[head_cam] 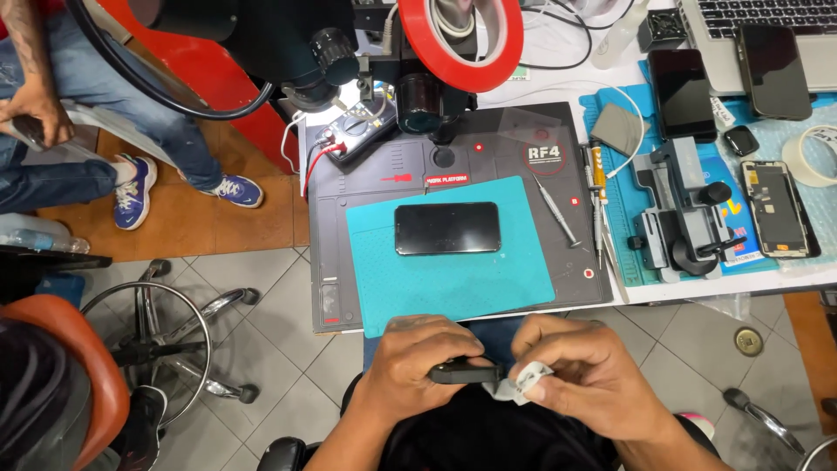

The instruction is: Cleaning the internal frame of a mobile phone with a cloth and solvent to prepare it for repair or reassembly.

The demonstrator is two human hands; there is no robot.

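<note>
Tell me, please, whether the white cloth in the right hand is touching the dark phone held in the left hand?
Touching. The head view shows the white cloth, pinched in the right hand, pressed against the end of the dark phone that the left hand holds, with no gap.

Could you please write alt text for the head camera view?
Over the person's lap, the left hand grips a small dark device while the right hand presses a white wipe to its end. Beyond, a black phone lies on a teal mat.

A small, flat black device (464,373) lies level and edge-on, touching a crumpled white cloth (523,384) at its right end.
</note>
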